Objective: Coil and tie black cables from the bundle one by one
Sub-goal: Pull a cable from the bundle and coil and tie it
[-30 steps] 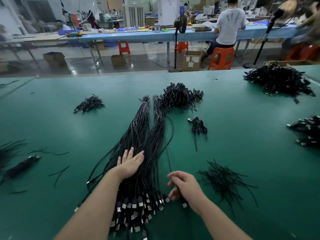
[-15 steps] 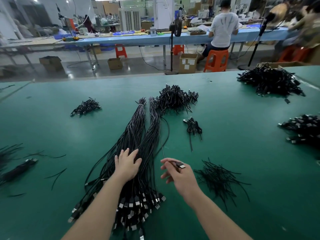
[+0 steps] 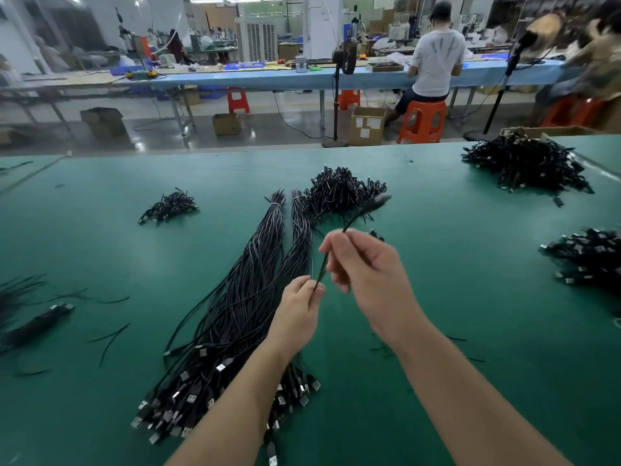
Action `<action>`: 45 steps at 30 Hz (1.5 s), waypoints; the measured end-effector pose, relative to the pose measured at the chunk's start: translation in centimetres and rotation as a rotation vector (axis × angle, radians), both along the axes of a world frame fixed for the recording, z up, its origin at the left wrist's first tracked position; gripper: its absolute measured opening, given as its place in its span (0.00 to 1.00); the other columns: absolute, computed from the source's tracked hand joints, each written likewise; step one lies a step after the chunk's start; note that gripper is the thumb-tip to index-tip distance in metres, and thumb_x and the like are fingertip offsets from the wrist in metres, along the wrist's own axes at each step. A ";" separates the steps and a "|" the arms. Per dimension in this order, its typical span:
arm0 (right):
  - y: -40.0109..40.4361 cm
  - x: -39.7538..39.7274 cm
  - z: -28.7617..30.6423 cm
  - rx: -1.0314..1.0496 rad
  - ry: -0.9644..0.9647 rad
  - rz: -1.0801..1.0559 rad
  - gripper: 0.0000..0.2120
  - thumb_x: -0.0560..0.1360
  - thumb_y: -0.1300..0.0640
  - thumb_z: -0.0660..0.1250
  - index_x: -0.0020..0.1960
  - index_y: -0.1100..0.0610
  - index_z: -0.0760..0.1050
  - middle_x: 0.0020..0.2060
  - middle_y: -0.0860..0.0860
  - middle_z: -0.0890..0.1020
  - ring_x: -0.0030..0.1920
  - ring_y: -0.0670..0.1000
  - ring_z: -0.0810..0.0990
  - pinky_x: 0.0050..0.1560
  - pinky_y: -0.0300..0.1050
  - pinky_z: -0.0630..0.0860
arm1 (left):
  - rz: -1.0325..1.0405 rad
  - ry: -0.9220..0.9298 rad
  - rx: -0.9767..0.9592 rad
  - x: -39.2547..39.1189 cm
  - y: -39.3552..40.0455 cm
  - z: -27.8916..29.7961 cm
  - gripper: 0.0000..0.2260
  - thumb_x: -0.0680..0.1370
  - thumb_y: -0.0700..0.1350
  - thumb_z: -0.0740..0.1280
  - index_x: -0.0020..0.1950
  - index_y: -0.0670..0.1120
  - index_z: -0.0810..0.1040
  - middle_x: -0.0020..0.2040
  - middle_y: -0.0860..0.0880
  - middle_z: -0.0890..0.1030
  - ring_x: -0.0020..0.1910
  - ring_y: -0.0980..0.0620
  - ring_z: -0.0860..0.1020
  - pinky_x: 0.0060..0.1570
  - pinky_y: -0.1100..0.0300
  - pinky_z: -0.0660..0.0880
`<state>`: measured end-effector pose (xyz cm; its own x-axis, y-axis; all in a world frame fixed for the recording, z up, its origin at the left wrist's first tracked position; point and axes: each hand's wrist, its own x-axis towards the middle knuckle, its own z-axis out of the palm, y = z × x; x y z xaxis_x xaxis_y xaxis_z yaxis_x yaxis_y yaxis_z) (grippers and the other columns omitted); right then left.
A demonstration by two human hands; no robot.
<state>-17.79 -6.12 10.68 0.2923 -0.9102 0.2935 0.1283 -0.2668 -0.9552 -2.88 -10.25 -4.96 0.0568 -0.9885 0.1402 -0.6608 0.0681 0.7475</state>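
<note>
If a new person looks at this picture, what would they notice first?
First, the two hands, left hand and right hand, pinching one thin black cable above the green table. Under them lies a long bundle of black cables, with piles of coiled cables behind.

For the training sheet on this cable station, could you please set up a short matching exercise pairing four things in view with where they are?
Things:
1. single cable
2. cable bundle
3. orange stool
4. cardboard box

Places:
A. lying lengthwise on the green table
B. on the floor left of the stool
C. pinched between both hands, left and right
D. under the seated person in white

Pairs: 1-C, 2-A, 3-D, 4-B
</note>
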 end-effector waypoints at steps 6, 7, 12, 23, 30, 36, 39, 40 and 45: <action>-1.2 -1.9 3.9 0.004 -0.145 -0.048 0.11 0.74 0.45 0.65 0.40 0.47 0.83 0.30 0.47 0.77 0.30 0.45 0.72 0.30 0.36 0.70 | -0.024 -0.096 0.033 0.7 1.2 -0.9 0.23 0.83 0.58 0.53 0.64 0.46 0.78 0.73 0.52 0.71 0.77 0.55 0.60 0.76 0.57 0.57; -1.4 -2.2 4.1 0.008 -0.176 -0.067 0.11 0.74 0.46 0.65 0.40 0.48 0.83 0.30 0.47 0.76 0.30 0.45 0.71 0.30 0.36 0.70 | -0.037 -0.105 0.037 0.7 1.3 -0.7 0.22 0.84 0.57 0.53 0.65 0.46 0.78 0.74 0.52 0.70 0.78 0.55 0.58 0.76 0.58 0.57; -1.9 -4.1 5.1 0.049 -0.318 -0.117 0.11 0.74 0.49 0.65 0.39 0.50 0.84 0.30 0.48 0.76 0.29 0.45 0.70 0.31 0.37 0.68 | -0.140 -0.174 0.025 0.2 1.6 0.8 0.19 0.86 0.56 0.52 0.65 0.47 0.76 0.76 0.56 0.67 0.79 0.58 0.55 0.77 0.54 0.58; -3.5 -6.8 8.7 -0.007 -0.367 -0.104 0.12 0.77 0.48 0.67 0.42 0.53 0.83 0.30 0.48 0.76 0.30 0.46 0.71 0.31 0.39 0.70 | -0.240 -0.181 0.393 0.5 3.5 1.5 0.11 0.84 0.45 0.59 0.63 0.49 0.78 0.50 0.51 0.83 0.32 0.63 0.73 0.36 0.65 0.74; -3.3 -4.6 5.3 0.138 0.119 -0.122 0.13 0.81 0.52 0.63 0.42 0.56 0.81 0.27 0.47 0.75 0.28 0.45 0.71 0.32 0.40 0.71 | -0.585 -0.129 0.652 2.7 3.5 9.4 0.37 0.76 0.53 0.72 0.80 0.62 0.56 0.78 0.60 0.64 0.76 0.55 0.64 0.76 0.49 0.62; -2.3 -2.5 2.1 0.060 0.308 -0.089 0.10 0.81 0.50 0.64 0.50 0.47 0.85 0.26 0.49 0.72 0.29 0.52 0.68 0.31 0.45 0.66 | -0.382 0.507 0.256 -0.1 3.7 14.9 0.12 0.84 0.49 0.62 0.57 0.42 0.81 0.50 0.46 0.86 0.49 0.46 0.85 0.48 0.55 0.82; -2.3 -2.1 1.3 0.062 0.301 -0.056 0.10 0.81 0.52 0.65 0.51 0.49 0.85 0.25 0.43 0.76 0.27 0.44 0.71 0.29 0.36 0.67 | -0.345 0.419 0.113 -1.2 4.2 15.2 0.10 0.84 0.45 0.62 0.49 0.44 0.80 0.39 0.48 0.84 0.38 0.48 0.84 0.34 0.61 0.76; -2.3 -2.1 1.2 0.093 0.282 -0.050 0.10 0.81 0.52 0.65 0.51 0.50 0.85 0.25 0.43 0.74 0.28 0.46 0.69 0.29 0.39 0.66 | -0.319 0.372 0.083 -1.3 4.3 15.0 0.10 0.84 0.44 0.63 0.47 0.45 0.80 0.36 0.49 0.83 0.35 0.50 0.83 0.32 0.61 0.73; -3.3 -3.2 1.5 0.260 0.026 -0.100 0.11 0.81 0.53 0.66 0.50 0.59 0.82 0.27 0.46 0.73 0.26 0.46 0.67 0.29 0.42 0.69 | -0.284 0.130 0.141 -0.8 4.7 14.0 0.10 0.84 0.46 0.63 0.46 0.49 0.82 0.35 0.50 0.84 0.28 0.55 0.77 0.30 0.62 0.70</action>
<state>-20.99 -9.39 12.18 0.2014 -0.9787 0.0399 0.0877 -0.0226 -0.9959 -3.65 -5.52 9.06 -0.2153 -0.9765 0.0107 -0.5292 0.1259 0.8391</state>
